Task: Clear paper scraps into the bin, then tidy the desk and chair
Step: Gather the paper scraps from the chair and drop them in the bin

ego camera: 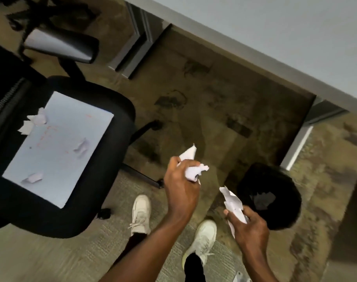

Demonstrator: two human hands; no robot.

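A person's left hand clutched a crumpled paper wad, one corner pointing toward the desk. The right hand pinched a creased paper strip, its long axis running up-frame, just beside the black bin. Scraps lay on a sheet on the chair; the bin's contents were too dim to make out.

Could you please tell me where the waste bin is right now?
In the head view the round black waste bin stands on the carpet at lower right, beyond the right hand holding white paper scraps and beside the grey metal desk leg.
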